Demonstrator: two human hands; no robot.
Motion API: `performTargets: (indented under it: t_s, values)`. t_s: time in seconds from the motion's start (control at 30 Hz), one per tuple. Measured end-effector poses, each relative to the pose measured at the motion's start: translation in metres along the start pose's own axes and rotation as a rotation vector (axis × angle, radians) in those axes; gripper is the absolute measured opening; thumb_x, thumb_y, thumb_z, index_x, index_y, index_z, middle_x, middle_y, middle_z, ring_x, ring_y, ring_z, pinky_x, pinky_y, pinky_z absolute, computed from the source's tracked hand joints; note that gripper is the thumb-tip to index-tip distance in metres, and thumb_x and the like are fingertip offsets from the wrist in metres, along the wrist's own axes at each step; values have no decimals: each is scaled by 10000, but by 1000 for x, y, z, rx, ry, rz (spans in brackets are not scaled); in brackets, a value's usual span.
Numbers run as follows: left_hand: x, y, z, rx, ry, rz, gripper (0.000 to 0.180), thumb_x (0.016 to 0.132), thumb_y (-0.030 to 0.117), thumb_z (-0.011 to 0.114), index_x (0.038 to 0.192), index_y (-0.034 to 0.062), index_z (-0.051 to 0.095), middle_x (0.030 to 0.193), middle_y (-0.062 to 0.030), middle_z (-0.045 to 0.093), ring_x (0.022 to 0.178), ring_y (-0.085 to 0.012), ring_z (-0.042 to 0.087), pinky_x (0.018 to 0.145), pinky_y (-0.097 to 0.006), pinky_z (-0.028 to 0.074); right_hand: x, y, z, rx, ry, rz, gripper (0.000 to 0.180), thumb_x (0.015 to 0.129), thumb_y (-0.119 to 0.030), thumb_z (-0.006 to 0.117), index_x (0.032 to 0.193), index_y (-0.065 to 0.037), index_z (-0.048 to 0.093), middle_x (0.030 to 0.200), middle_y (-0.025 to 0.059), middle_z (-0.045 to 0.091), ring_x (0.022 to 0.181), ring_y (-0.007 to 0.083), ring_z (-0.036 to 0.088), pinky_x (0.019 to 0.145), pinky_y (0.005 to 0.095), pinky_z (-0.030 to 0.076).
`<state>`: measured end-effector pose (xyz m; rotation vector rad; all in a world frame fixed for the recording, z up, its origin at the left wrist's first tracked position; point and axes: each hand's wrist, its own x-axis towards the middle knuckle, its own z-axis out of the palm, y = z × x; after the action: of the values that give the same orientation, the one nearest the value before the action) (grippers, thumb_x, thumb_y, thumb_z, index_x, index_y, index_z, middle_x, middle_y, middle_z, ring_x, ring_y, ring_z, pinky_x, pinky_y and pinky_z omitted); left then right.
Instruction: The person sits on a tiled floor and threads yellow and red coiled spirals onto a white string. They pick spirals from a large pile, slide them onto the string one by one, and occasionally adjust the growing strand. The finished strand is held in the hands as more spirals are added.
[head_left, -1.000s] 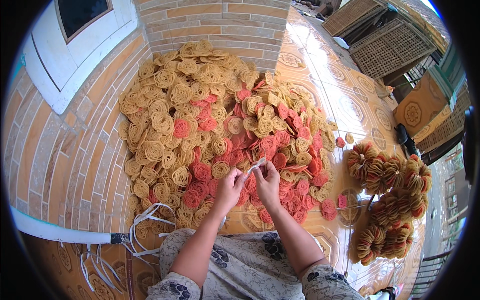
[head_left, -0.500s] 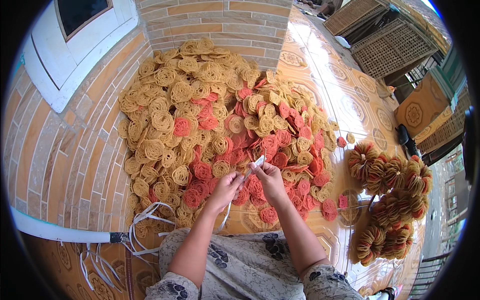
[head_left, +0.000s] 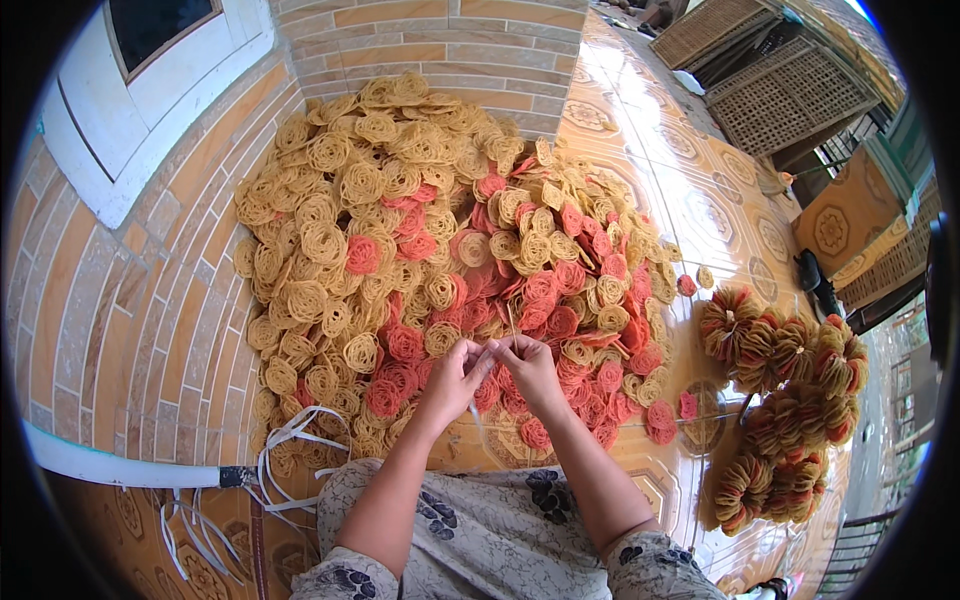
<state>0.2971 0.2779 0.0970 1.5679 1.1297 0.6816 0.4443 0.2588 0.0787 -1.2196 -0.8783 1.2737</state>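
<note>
In front of my lap, my left hand (head_left: 457, 378) and my right hand (head_left: 530, 372) meet with fingertips pinched together. A narrow whitish strip (head_left: 475, 411) runs between them; its tail hangs below the left hand, and a thin end rises above the right fingers. The exact spot where the fingers grip it is hidden. Just beyond my hands lies a big heap of round, lacy dried noodle-like discs, mostly yellow discs (head_left: 362, 184) with coral-red discs (head_left: 404, 343) mixed in. Neither hand touches the heap as far as I can see.
Several tied bundles of discs (head_left: 757, 347) stand on the tiled floor at right. White strips (head_left: 290, 430) hang over a white bar (head_left: 120, 459) at left. A brick-patterned wall (head_left: 430, 45) backs the heap. Woven racks (head_left: 790, 97) and dark footwear (head_left: 815, 280) are at far right.
My hands have drawn together, and the right one has turned inward over the strip. The wider whitish part that stuck up between the fingers no longer shows there; a thin end does.
</note>
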Motion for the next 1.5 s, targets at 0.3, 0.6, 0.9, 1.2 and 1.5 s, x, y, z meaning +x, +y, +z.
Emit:
performTargets:
  t_s: [0.3,0.6,0.9,1.2,1.5]
  values:
    - [-1,2,0,285,151,353,186,848,62,679,980,11,559,894,-129,624,810,-294,641,688,-354,499,-1,3,-3,-59,81,28,240,901,-182,672,749,-27,570,627,-62,491,548,28,380,474,223,296]
    - [1,-2,-4,118,221,282,101,880,93,643,921,10,602,860,-103,629,768,-231,628,657,-331,484,-6,-19,-2,151,7,106,252,945,-252,608,988,-6,640,798,-24,582,709,38,468,649,214,375]
    - [2,-4,-4,26,233,246,126,880,110,655,940,13,601,833,-100,643,737,-222,634,637,-320,485,-5,-12,-1,-256,-9,-2,199,929,-161,630,983,31,622,758,-1,602,672,52,502,589,225,414]
    - [0,1,-2,193,278,373,111,900,100,620,973,22,592,918,-118,645,808,-270,654,699,-370,515,-4,-9,-2,-330,16,-3,186,930,-158,630,929,27,605,720,-13,572,636,38,464,564,221,395]
    - [1,-2,-4,98,253,206,129,880,97,648,970,8,620,885,-104,667,773,-219,642,667,-329,496,-7,-14,0,-322,6,-111,195,922,-159,640,945,30,601,789,25,576,695,73,524,602,244,426]
